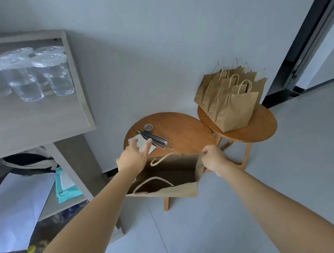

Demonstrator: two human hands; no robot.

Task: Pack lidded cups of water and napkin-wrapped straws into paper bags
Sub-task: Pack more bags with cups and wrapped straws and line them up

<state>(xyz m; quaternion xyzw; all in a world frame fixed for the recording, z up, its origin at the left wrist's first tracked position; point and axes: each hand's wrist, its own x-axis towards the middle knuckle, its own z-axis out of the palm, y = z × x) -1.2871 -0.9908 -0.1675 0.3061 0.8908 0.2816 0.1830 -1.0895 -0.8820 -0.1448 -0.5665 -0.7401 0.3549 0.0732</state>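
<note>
A grey wall point(157, 48) and a pale tiled floor point(283, 187) fill the view, with a dark door frame point(303, 39) at the right edge. At the left stands a light wooden shelf unit point(34, 118). Its upper board carries a cluster of clear lidded cups of water point(28, 76), well apart from everything else. The board below holds a white sheet point(16, 209) and a teal pack of wipes point(66, 185).

Two round wooden tables stand against the wall, just beside each other. The right table point(264, 132) carries a row of brown paper bags point(233, 110) standing upright with their handles up. The left table point(186, 131) holds the smaller things.

At its near edge an open paper bag point(166, 193) gapes upward, its two cord handles flopped over the mouth. The right hand point(213, 158) is clenched on the bag's right rim, pinching the paper. The left hand point(133, 157) is stretched forward past the bag's left corner with straight, spread fingers gripping nothing. Its fingertips are at the white napkins point(141, 142) — contact cannot be told.

The napkins lie on the table's left part. A bundle of dark straws point(157, 139) lies slantwise just beside them, and a small round tin point(148, 127) sits just behind.
</note>
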